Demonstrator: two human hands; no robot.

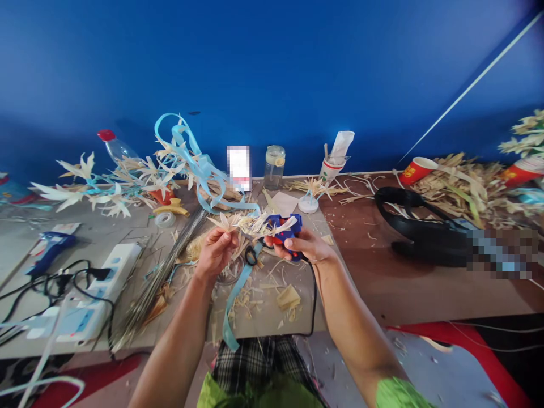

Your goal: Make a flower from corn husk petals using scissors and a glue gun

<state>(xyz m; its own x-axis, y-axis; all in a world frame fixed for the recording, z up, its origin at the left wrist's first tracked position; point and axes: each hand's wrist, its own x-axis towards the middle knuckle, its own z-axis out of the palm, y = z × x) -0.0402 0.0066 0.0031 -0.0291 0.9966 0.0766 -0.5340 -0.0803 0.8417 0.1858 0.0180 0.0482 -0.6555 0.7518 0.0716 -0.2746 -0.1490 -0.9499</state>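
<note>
Near the middle of the table, my left hand [215, 252] pinches a pale dried corn husk piece [223, 224] between thumb and fingertips. My right hand [317, 247] is wrapped around a blue glue gun [296, 224] with an orange part, its front towards the left hand. A bunch of husk strips [255, 224] lies between the two hands, partly over the gun; whether it touches the nozzle I cannot tell. Below the hands are a black scissor handle [250, 256] and a light blue ribbon [238, 300] hanging over the table's front edge.
Thin wires [165, 272] and a white power strip [97, 289] with black cords lie left, beside another blue glue gun [53, 249]. Behind stand husk flowers [119, 187], a glass jar [274, 168] and a paper cup [330, 170]. A black padded strap [420, 226] lies right.
</note>
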